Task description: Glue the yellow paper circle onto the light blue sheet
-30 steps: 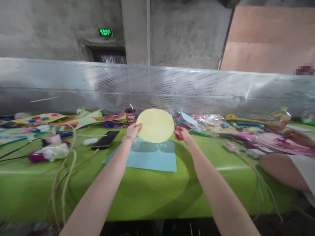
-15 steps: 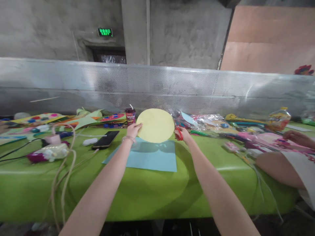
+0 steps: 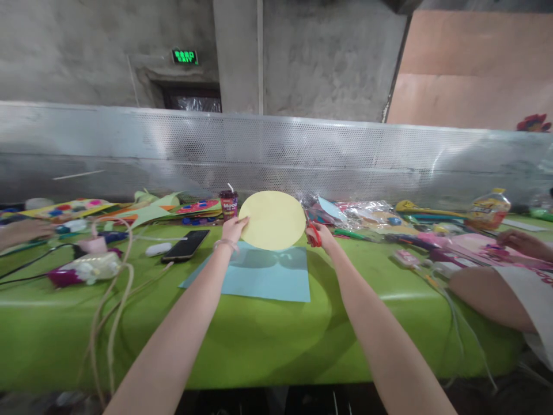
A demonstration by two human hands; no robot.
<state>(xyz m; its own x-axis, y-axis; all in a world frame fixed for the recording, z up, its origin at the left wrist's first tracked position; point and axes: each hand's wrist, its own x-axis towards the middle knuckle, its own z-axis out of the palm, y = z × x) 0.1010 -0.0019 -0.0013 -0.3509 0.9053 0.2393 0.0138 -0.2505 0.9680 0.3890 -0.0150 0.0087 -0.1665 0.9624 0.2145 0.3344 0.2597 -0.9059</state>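
Yellow paper (image 3: 272, 221), red scissors (image 3: 317, 236) in hands (image 3: 234, 229); blades indistinct.

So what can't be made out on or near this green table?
Head view: how the left hand grips behind the round yellow paper disc, hidden by it.
Head view: part of the pale blue paper sheet, covered by the left forearm.
Head view: blade opening of the red-handled scissors, too small and blurred.
Head view: person at right, mostly beyond the edge.

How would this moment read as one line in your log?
Left hand: holding rounded yellow paper | Right hand: holding red-handled scissors | Blue sheet: on green tabletop
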